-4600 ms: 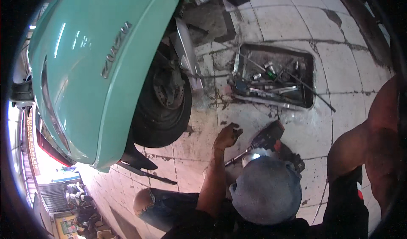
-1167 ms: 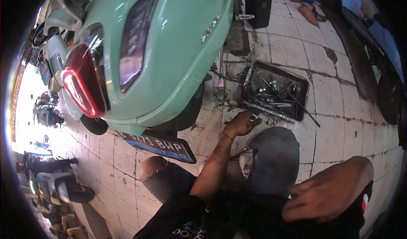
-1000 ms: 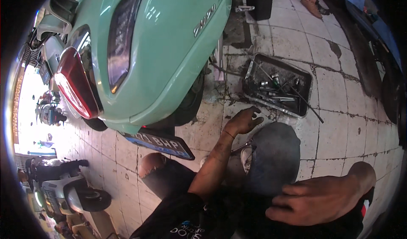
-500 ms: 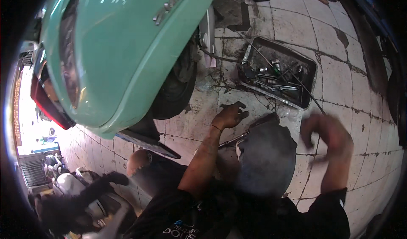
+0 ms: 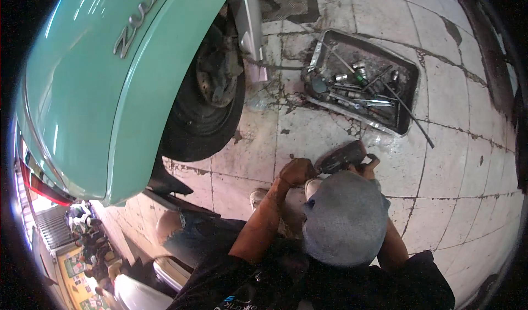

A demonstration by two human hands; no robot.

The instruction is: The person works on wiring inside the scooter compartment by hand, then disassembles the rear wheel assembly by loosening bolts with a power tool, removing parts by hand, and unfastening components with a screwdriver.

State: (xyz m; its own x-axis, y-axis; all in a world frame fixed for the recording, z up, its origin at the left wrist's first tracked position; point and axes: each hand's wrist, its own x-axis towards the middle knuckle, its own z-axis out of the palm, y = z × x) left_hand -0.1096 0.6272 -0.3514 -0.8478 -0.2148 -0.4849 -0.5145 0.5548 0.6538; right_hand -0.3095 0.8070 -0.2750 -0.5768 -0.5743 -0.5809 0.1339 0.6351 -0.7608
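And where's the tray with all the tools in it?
In the head view, the tray sits on the tiled floor, upper right of centre, right of the green scooter and beyond the dark tool.

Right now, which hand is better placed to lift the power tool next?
Probably the right hand: it is curled at the right end of the dark power tool, though the knee partly hides it. The left hand is at the tool's other end.

Raised silver lettering [image 5: 136, 21] is borne by the green body panel [image 5: 77, 90], upper left; small print [image 5: 245, 303] is noted on the black shirt [image 5: 286, 271], bottom centre.
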